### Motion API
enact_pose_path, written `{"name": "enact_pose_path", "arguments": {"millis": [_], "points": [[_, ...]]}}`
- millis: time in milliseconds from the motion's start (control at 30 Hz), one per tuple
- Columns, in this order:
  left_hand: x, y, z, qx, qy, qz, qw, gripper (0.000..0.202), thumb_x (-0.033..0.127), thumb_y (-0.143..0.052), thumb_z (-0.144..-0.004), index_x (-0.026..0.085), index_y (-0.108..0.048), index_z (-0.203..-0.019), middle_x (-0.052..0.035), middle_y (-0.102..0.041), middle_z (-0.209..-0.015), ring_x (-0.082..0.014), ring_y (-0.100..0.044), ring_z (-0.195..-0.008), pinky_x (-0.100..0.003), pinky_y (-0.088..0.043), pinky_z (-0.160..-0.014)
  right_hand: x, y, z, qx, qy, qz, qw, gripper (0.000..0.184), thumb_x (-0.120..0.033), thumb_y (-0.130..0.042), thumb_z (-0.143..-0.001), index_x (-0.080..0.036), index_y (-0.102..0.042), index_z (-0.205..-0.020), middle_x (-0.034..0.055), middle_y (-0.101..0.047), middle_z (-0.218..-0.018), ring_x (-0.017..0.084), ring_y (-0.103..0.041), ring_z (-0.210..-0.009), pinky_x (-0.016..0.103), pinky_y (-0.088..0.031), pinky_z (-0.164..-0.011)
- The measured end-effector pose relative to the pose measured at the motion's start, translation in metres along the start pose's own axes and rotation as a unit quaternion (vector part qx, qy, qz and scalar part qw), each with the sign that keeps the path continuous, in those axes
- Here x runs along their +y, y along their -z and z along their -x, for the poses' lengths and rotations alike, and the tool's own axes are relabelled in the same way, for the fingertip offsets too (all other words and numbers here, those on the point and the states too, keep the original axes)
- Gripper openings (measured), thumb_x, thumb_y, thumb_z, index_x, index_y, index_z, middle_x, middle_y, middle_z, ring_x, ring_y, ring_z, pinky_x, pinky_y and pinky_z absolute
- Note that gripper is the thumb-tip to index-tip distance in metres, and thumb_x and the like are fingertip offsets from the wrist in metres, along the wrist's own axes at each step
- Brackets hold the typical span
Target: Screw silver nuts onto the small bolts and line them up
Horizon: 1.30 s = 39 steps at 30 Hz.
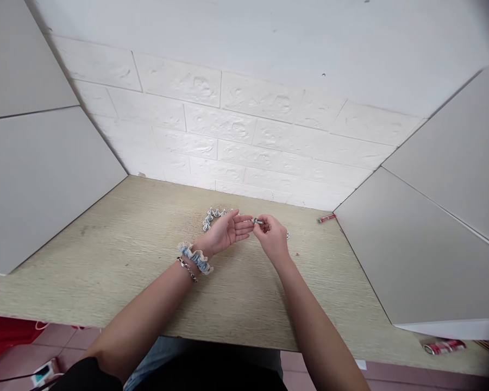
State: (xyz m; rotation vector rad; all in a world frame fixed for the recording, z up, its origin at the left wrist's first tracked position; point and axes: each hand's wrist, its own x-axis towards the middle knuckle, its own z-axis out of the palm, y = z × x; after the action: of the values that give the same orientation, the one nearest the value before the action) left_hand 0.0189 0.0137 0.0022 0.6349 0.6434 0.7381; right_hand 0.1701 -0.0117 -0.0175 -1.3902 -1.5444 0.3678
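My left hand (228,231) is turned palm up over the wooden table (118,255), fingers stretched toward the right, their tips touching a small metal bolt (257,221). My right hand (272,234) pinches the other end of that bolt with fingers curled. A pile of small silver metal parts (212,216) lies on the table just behind my left hand. A tiny metal piece (287,235) lies just to the right of my right hand. On my left wrist sit a blue scrunchie (194,257) and a chain bracelet (187,269).
A red and silver tool (326,218) lies at the table's back right corner. Grey panels stand to the left (36,179) and right (427,244), with a white brick wall (248,136) behind. On the floor are a red can-like object (444,346) and red items at left (8,331).
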Motion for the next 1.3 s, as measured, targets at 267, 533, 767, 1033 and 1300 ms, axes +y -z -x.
{"name": "enact_pose_path", "arguments": {"millis": [267, 533, 767, 1033, 1300], "points": [[-0.0022, 0.0028, -0.0025, 0.000, -0.022, 0.026, 0.999, 0.035, 0.037, -0.041, -0.084, 0.010, -0.059, -0.099, -0.0112, -0.065, -0.086, -0.0155, -0.061, -0.077, -0.028, -0.045, -0.079, -0.0038, 0.0005, 0.0007, -0.032, 0.017, 0.016, 0.999, 0.021, -0.030, -0.052, -0.070, -0.018, -0.064, -0.082, 0.0033, -0.064, -0.072, 0.014, -0.056, -0.061, 0.027, -0.047, -0.062], [-0.0017, 0.0003, -0.0009, 0.029, -0.051, 0.008, 0.998, 0.033, 0.033, -0.041, -0.084, 0.010, -0.061, -0.097, -0.0130, -0.063, -0.103, -0.0169, -0.059, -0.092, -0.027, -0.043, -0.087, -0.0012, 0.0011, -0.0010, -0.054, -0.004, 0.037, 0.998, 0.021, -0.027, -0.051, -0.071, -0.017, -0.064, -0.083, 0.0040, -0.067, -0.077, 0.014, -0.059, -0.064, 0.028, -0.048, -0.065], [-0.0032, 0.0011, -0.0027, 0.021, -0.053, 0.011, 0.998, 0.033, 0.033, -0.042, -0.084, 0.009, -0.060, -0.097, -0.0154, -0.062, -0.104, -0.0190, -0.058, -0.097, -0.028, -0.042, -0.089, 0.0036, -0.0018, -0.0003, -0.017, -0.001, 0.050, 0.999, 0.020, -0.026, -0.050, -0.070, -0.017, -0.064, -0.083, 0.0045, -0.066, -0.077, 0.015, -0.059, -0.064, 0.029, -0.047, -0.067], [-0.0013, 0.0015, -0.0025, 0.022, -0.018, 0.006, 1.000, 0.051, 0.047, -0.032, -0.085, 0.007, -0.056, -0.107, -0.0187, -0.057, -0.114, -0.0219, -0.056, -0.102, -0.031, -0.041, -0.090, 0.0030, -0.0020, -0.0001, 0.000, -0.014, 0.053, 0.999, 0.019, -0.027, -0.049, -0.070, -0.018, -0.063, -0.079, 0.0044, -0.065, -0.074, 0.016, -0.059, -0.064, 0.029, -0.047, -0.066], [0.0010, 0.0031, -0.0010, 0.027, 0.004, -0.050, 0.998, 0.058, 0.053, -0.027, -0.084, 0.009, -0.059, -0.104, -0.0153, -0.061, -0.109, -0.0218, -0.056, -0.103, -0.030, -0.035, -0.092, 0.0016, -0.0027, 0.0010, 0.000, 0.000, 0.043, 0.999, 0.020, -0.028, -0.049, -0.071, -0.017, -0.063, -0.081, 0.0045, -0.064, -0.075, 0.015, -0.058, -0.065, 0.028, -0.047, -0.066]]}}
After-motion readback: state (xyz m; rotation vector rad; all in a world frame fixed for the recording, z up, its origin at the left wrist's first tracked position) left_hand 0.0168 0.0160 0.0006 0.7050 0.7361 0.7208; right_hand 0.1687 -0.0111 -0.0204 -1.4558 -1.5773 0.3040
